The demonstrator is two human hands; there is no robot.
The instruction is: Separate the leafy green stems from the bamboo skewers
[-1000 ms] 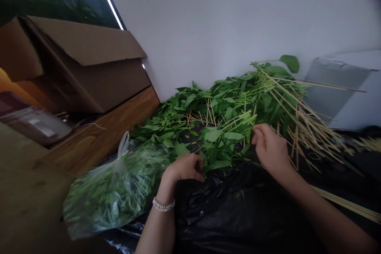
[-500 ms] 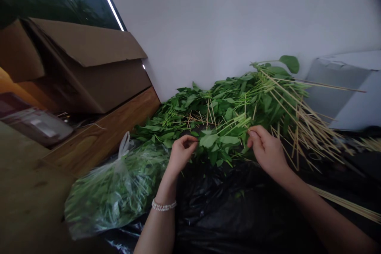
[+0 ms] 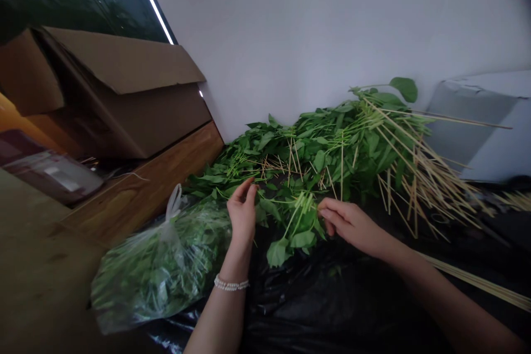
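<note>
My right hand [image 3: 352,224] pinches the end of a thin skewer, mostly hidden by a small bunch of leafy greens [image 3: 302,218] around it. Pale green stem ends stick up in that bunch, and its broad leaves hang toward me over black plastic [image 3: 307,298]. To the left of the bunch, my left hand [image 3: 241,213] has thumb and fingers drawn together beside the leaves; what lies between them is unclear. A white beaded bracelet [image 3: 231,284] circles the left wrist. Behind both hands lies a long pile of leafy greens [image 3: 319,121], with several thin sticks poking out of it.
Many bare wooden sticks [image 3: 435,188] fan out at the right, before a white box [image 3: 477,121]. A tied clear bag of greens [image 3: 161,271] sits at the left. Beyond it an open cardboard box [image 3: 136,110] rests on a wooden surface [image 3: 166,182]. A white wall [image 3: 311,27] stands behind.
The bunch has come nearer and to the left with my right hand, its leaves now hanging lower. My left hand has shifted slightly left and turned its fingers upward.
</note>
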